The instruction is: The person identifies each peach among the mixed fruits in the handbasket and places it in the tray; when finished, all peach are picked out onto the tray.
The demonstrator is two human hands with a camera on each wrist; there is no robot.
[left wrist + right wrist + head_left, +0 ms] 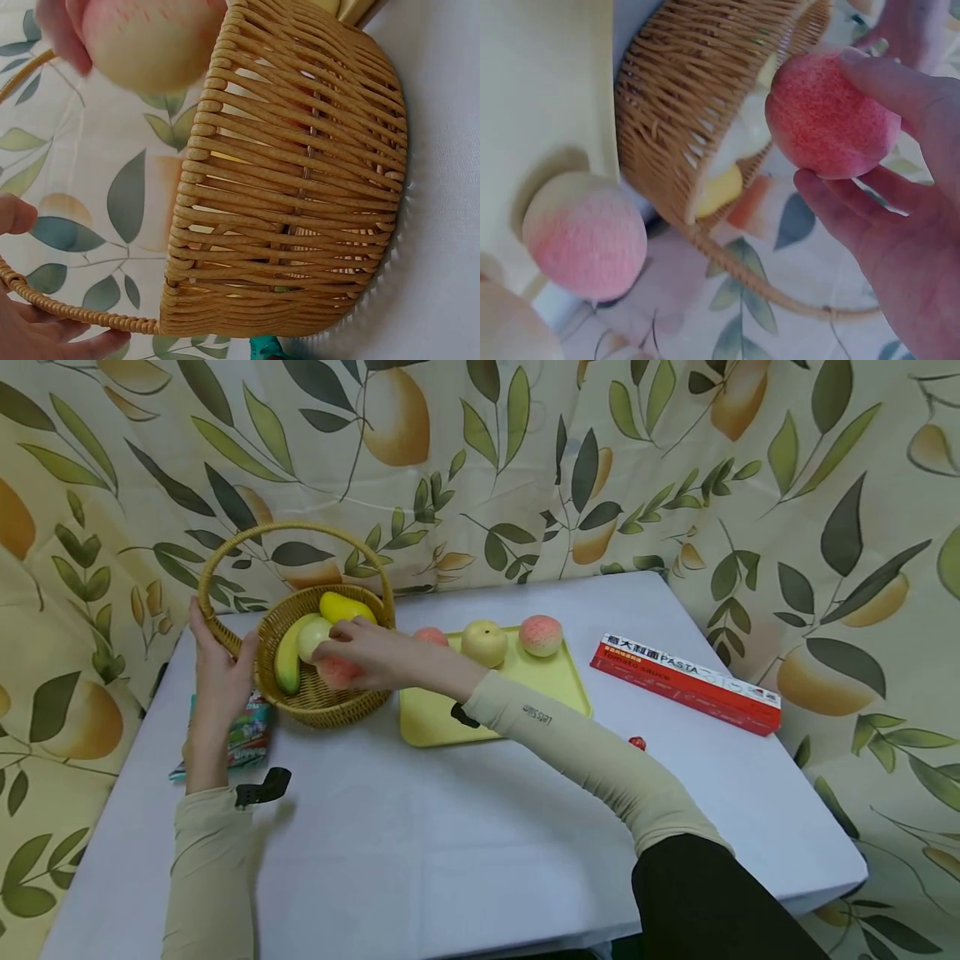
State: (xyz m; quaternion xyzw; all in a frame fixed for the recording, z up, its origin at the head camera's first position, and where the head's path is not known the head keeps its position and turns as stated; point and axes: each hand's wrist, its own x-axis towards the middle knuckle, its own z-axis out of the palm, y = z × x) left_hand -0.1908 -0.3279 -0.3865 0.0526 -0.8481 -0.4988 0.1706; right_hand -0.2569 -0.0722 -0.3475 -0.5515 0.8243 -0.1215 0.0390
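My right hand [382, 656] holds a pink peach [832, 112] between thumb and fingers, over the front right of the wicker basket's opening. At the left side of the wicker basket [326, 718], my left hand [221, 681] grips the base of the arched handle [82, 313], thumb on one side and fingers on the other. Inside the basket are a green-yellow banana [287, 662], a pale round fruit [311, 637] and a yellow fruit [345, 607], partly hidden by the right hand in the head view.
Right of the basket, a yellow tray [450, 727] carries two peaches [541, 636] and a pale yellow round fruit [483, 643]. A red pasta box [686, 685] lies farther right, with a small red item [637, 742] before it. A teal packet [251, 731] lies beside the left forearm.
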